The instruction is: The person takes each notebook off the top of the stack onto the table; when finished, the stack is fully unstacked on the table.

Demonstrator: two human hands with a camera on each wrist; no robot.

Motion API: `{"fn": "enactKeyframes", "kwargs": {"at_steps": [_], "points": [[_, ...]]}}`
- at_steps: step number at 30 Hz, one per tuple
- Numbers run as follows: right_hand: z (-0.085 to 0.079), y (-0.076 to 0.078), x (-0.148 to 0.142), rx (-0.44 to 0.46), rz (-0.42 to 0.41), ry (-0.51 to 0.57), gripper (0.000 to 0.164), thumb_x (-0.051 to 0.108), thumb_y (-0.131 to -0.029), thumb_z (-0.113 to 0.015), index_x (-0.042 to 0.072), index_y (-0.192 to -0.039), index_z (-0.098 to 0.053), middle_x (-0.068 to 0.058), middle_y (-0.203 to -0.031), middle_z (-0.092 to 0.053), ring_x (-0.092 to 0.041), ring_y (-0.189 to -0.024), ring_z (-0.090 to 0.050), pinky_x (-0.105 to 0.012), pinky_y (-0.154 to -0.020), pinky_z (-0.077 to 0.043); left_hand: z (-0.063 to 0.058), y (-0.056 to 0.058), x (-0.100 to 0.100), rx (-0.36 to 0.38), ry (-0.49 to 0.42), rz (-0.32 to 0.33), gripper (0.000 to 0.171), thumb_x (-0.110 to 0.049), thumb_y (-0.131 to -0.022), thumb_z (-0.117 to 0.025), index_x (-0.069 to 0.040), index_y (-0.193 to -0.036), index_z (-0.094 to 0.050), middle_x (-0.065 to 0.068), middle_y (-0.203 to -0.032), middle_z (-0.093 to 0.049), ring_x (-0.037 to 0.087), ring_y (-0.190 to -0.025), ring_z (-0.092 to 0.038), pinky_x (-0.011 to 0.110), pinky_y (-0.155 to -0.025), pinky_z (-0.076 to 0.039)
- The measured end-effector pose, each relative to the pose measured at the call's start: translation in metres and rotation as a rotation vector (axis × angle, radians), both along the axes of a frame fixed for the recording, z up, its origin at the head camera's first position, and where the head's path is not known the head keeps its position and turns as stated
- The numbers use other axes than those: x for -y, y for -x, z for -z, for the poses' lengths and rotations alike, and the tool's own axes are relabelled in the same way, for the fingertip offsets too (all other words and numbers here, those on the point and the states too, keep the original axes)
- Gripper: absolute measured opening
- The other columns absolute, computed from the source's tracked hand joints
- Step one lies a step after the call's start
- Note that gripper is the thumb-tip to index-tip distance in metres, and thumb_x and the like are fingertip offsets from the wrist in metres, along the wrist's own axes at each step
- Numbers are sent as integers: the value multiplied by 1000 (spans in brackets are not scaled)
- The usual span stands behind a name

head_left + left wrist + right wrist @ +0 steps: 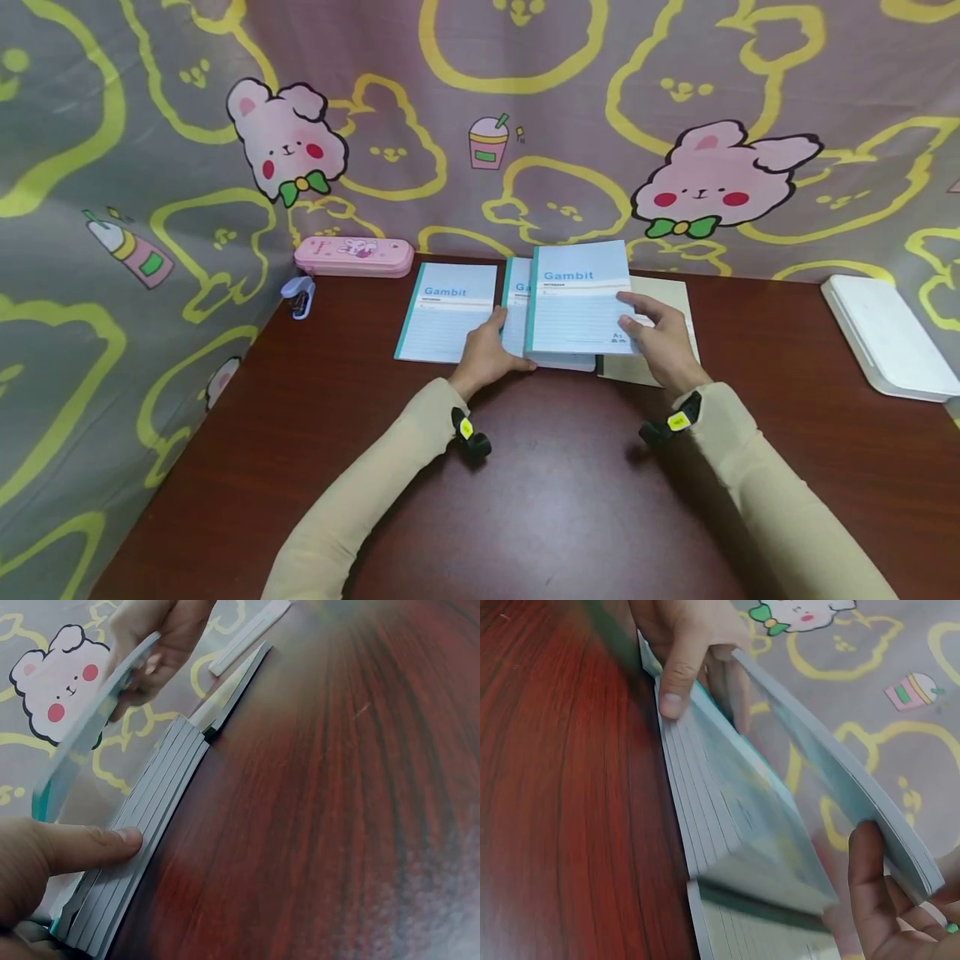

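My right hand (663, 337) pinches a white-and-blue "Gambit" notebook (577, 304) by its right edge. It is raised and tilted above a stack of similar notebooks (517, 325), partly covering them. My left hand (486, 354) grips the stack's near left corner, its thumb (112, 846) against the layered front edges and its fingers at the teal spine side. Left of that hand lies another Gambit notebook (450, 312), flat on the table. Beige-covered notebooks (742, 930) lie directly right of the stack, partly hidden by the right hand and the raised notebook.
At the back left are a pink pencil case (356, 257) and a small lilac stapler (298, 297). A white flat case (896, 337) lies at the far right. Patterned cloth (480, 100) hangs behind and beside the dark wooden table (525, 492).
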State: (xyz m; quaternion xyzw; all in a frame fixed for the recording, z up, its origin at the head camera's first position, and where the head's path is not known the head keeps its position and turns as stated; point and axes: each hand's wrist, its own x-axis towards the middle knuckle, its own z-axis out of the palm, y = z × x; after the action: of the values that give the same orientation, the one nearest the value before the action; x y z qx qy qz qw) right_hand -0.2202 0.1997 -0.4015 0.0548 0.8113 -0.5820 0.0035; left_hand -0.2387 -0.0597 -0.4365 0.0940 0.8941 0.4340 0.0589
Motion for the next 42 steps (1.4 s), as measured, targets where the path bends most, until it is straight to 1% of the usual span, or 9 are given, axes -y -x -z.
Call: {"fn": "enactKeyframes", "kwargs": {"at_steps": [3, 9, 13, 20, 23, 26, 32, 35, 42], "points": [[-2, -8, -17, 9, -5, 30, 42, 13, -102, -47, 11, -144, -47, -10, -137, -46, -5, -97, -55, -12, -74, -49, -1, 0, 1, 1, 2, -3, 112, -21, -64, -92, 0, -152, -25, 17, -160, -20, 30, -146, -25, 39, -114, -35], [-11, -29, -57, 20, 19, 106, 44, 16, -102, -47, 13, -146, -45, 4, -119, -49, -3, -94, -54, -12, -72, -51, -4, 0, 3, 4, 20, -9, 112, -24, -64, -91, -1, -152, -25, 16, -160, -20, 28, -147, -25, 38, -115, -34], [-16, -42, -84, 21, 55, 170, 45, 16, -101, -48, 13, -146, -44, 7, -110, -50, 0, -86, -60, -13, -69, -54, -6, 0, 3, 9, 28, -12, 112, -24, -65, -91, -1, -152, -24, 15, -160, -20, 28, -147, -24, 38, -116, -33], [-18, -58, -134, 29, 143, 115, 46, 20, -100, -52, 19, -145, -46, 15, -106, -52, 6, -82, -60, -12, -64, -52, -5, 2, 2, -10, 46, -5, 112, -25, -65, -91, 0, -151, -25, 17, -159, -22, 29, -146, -27, 39, -116, -32], [-18, -64, -156, 30, 170, 115, 47, 21, -99, -53, 20, -145, -46, 19, -105, -53, 8, -82, -59, -11, -63, -52, -6, 2, 1, -11, 41, -5, 112, -24, -64, -91, 0, -151, -25, 18, -159, -22, 29, -146, -26, 38, -116, -32], [-15, -69, -176, 20, 200, 156, 46, 19, -99, -53, 20, -145, -47, 18, -107, -55, 10, -81, -59, -11, -62, -51, -6, 1, 0, 7, 30, -5, 112, -23, -65, -91, -1, -152, -24, 16, -160, -21, 28, -147, -24, 38, -116, -32], [-9, -73, -201, 11, 254, 100, 45, 16, -100, -49, 23, -144, -47, 21, -108, -56, 13, -78, -57, -11, -58, -51, -5, -1, 1, 24, 13, 0, 110, -24, -68, -89, -4, -153, -23, 13, -161, -19, 27, -148, -23, 40, -115, -34], [-5, -72, -209, 6, 262, 155, 44, 12, -100, -50, 22, -143, -50, 22, -99, -57, 11, -76, -58, -12, -58, -51, -3, -1, 1, 13, 13, 1, 110, -25, -68, -89, -4, -153, -23, 14, -161, -19, 27, -148, -22, 39, -115, -33], [9, -66, -224, 45, 253, 63, 43, 8, -99, -47, 23, -139, -54, 30, -87, -56, 11, -72, -58, -12, -57, -49, 0, -1, 0, 23, 18, 0, 110, -25, -68, -89, -5, -153, -23, 13, -161, -19, 26, -148, -22, 39, -116, -32]]}}
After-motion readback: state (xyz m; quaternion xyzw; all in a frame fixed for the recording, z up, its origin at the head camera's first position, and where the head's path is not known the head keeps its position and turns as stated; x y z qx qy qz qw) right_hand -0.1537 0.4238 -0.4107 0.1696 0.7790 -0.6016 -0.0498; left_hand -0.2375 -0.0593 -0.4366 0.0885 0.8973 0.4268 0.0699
